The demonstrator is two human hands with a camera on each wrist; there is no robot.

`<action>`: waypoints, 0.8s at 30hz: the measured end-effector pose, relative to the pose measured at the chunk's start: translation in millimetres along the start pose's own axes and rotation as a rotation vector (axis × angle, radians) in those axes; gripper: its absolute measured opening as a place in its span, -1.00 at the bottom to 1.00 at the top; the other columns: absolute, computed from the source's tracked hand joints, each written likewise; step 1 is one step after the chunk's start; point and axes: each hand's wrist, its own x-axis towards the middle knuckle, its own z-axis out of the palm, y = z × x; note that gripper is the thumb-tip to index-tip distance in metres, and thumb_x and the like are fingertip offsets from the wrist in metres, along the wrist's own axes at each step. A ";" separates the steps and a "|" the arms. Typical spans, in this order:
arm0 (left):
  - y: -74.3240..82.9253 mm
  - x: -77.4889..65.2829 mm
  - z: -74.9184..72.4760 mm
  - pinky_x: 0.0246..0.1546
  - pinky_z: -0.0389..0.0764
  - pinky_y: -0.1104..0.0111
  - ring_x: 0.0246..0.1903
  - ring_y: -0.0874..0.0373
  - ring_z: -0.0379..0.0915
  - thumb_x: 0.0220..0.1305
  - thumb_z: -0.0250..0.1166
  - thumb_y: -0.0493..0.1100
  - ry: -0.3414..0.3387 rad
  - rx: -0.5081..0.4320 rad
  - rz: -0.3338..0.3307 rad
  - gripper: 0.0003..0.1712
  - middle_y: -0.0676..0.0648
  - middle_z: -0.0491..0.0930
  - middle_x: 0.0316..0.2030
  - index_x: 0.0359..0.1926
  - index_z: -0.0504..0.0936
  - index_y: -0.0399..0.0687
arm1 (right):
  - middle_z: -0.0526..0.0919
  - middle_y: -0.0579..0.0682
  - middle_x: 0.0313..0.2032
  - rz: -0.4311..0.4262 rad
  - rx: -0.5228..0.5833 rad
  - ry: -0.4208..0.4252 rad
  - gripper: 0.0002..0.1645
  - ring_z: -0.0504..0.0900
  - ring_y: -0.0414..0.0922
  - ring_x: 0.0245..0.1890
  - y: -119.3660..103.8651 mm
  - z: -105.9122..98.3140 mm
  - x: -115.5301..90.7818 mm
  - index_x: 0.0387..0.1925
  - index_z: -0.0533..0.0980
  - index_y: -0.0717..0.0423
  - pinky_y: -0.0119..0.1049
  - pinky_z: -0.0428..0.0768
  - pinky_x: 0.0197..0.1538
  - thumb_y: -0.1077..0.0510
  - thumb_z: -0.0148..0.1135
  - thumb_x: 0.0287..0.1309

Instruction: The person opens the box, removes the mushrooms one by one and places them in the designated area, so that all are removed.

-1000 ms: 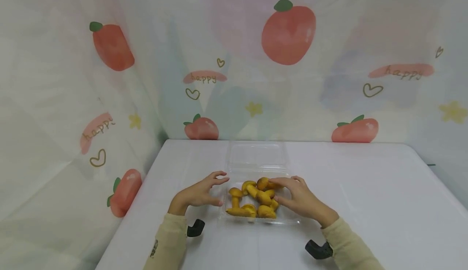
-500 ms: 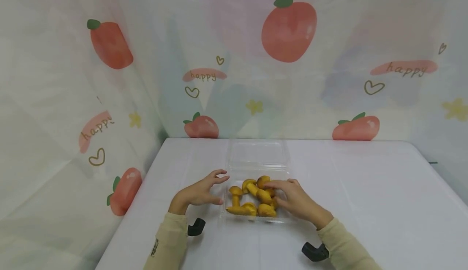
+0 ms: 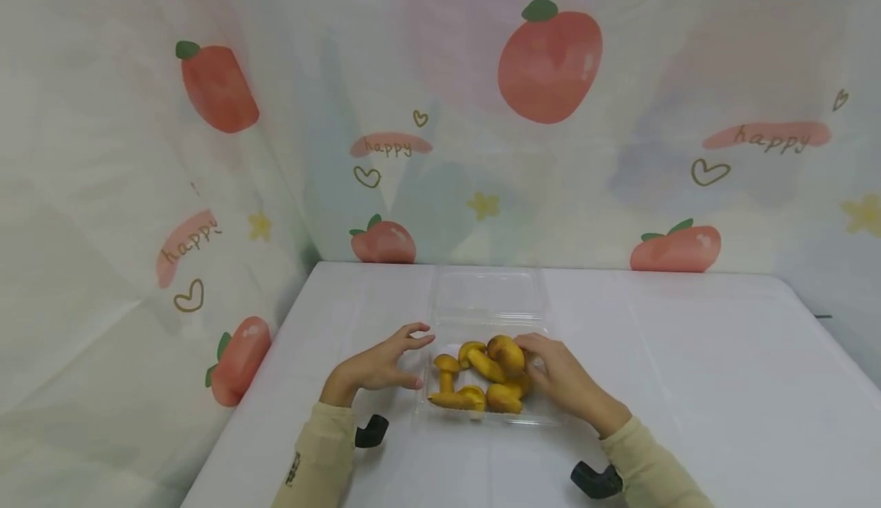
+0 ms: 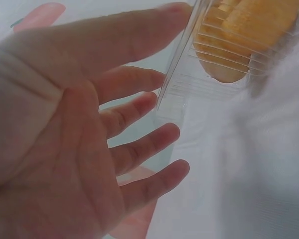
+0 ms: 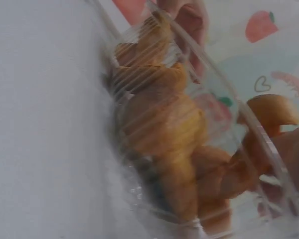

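Several yellow-brown mushrooms [image 3: 474,397] lie in a clear plastic box [image 3: 540,418] on the table. My right hand [image 3: 571,382], at the box's right side, holds one mushroom [image 3: 506,355] by its right side, its round cap raised over the others. In the right wrist view that mushroom [image 5: 271,110] stands up beside the box wall, and my fingers are partly cut off by the frame edge. My left hand [image 3: 375,363] is at the box's left side, fingers spread. Seen from the left wrist, its thumb [image 4: 139,32] is at the box edge and its palm holds nothing.
The hinged clear lid [image 3: 490,294] lies folded back behind the box. A white table [image 3: 654,355] carries everything, with a printed fruit curtain [image 3: 440,210] behind it and on the left. A black wrist mount [image 3: 597,480] sticks out by each sleeve.
My right hand has drawn in from the box's right side and taken hold of a mushroom, whose cap has risen and turned. My left hand stays at the left edge.
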 end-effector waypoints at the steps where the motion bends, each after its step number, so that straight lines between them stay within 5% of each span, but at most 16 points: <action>1: -0.5 0.9 0.4 0.48 0.13 -0.21 0.55 -0.25 -0.02 0.26 0.43 -0.20 0.000 0.003 0.008 -0.09 -0.20 -0.05 0.58 0.54 0.20 -0.19 | 0.72 0.09 0.05 0.007 0.027 0.034 -0.59 0.67 0.10 0.08 1.8 -1.3 -0.1 0.05 0.61 0.22 0.12 0.58 0.19 0.47 0.24 0.16; 5: -1.6 2.0 2.3 0.49 0.13 -0.20 0.55 -0.24 -0.02 0.27 0.42 -0.20 -0.002 -0.008 0.007 -0.10 -0.18 -0.05 0.59 0.54 0.20 -0.16 | 0.73 0.15 0.03 0.017 0.104 0.129 -0.42 0.71 0.10 -0.02 5.8 -8.5 0.6 0.26 0.48 0.22 0.09 0.67 0.05 0.48 0.22 0.19; 11: -3.4 0.0 3.3 0.48 0.15 -0.20 0.54 -0.22 0.01 0.27 0.42 -0.21 0.007 -0.025 -0.013 -0.10 -0.16 -0.04 0.59 0.54 0.20 -0.15 | 0.73 0.27 -0.04 0.074 0.212 0.136 -0.11 0.77 -0.03 -0.24 7.3 -13.6 0.0 0.58 0.01 -0.04 -0.15 0.72 -0.17 0.38 0.13 0.37; 17: -4.5 -2.0 1.4 0.47 0.16 -0.22 0.53 -0.24 0.02 0.27 0.41 -0.20 0.013 -0.018 -0.004 -0.10 -0.18 -0.05 0.59 0.54 0.19 -0.17 | 0.65 0.38 -0.02 0.090 0.357 0.170 -0.33 0.60 -0.21 -0.52 3.8 -18.1 2.4 0.54 0.17 -0.04 -0.32 0.60 -0.58 0.28 0.01 0.49; 24: -2.8 1.8 2.0 0.47 0.16 -0.22 0.54 -0.24 0.01 0.29 0.40 -0.22 0.008 -0.021 -0.002 -0.10 -0.17 -0.07 0.59 0.55 0.18 -0.17 | 0.64 0.36 -0.02 0.095 0.407 0.150 -0.40 0.65 -0.24 -0.40 7.0 -31.9 3.0 0.48 0.24 0.07 -0.28 0.67 -0.51 0.29 0.02 0.49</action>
